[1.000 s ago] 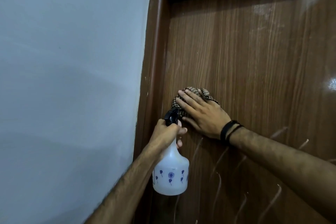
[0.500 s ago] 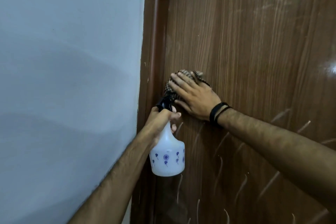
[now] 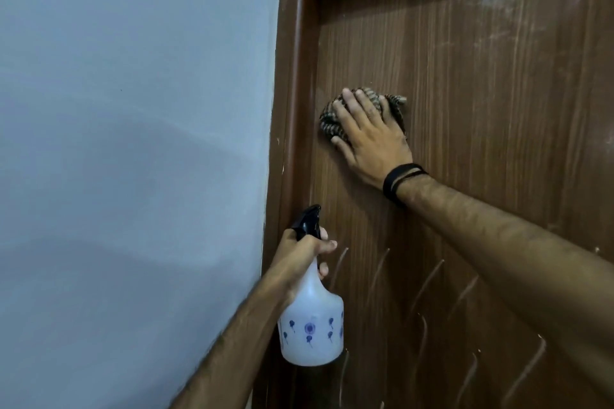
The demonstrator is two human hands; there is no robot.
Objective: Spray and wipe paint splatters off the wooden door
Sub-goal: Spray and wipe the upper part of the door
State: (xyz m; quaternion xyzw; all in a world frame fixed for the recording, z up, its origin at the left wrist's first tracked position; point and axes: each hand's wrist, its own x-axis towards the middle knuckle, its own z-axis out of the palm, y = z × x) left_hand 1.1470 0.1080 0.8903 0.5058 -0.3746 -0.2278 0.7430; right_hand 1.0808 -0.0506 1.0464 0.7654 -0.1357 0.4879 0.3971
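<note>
We were wiping: our right hand (image 3: 372, 143) pressed the cloth (image 3: 332, 124) to the door (image 3: 481, 109) with flat fingers, our left hand (image 3: 304, 251) gripped the spray bottle (image 3: 312, 322), and streaks below wanted spraying next.

Cloth (image 3: 332, 124) on door (image 3: 481, 109), under right hand (image 3: 373, 143); spray bottle (image 3: 312, 325) below-left; wall (image 3: 133, 143) left.

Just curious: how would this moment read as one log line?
left hand: holds spray bottle | right hand: presses cloth on door | streaks below
</note>
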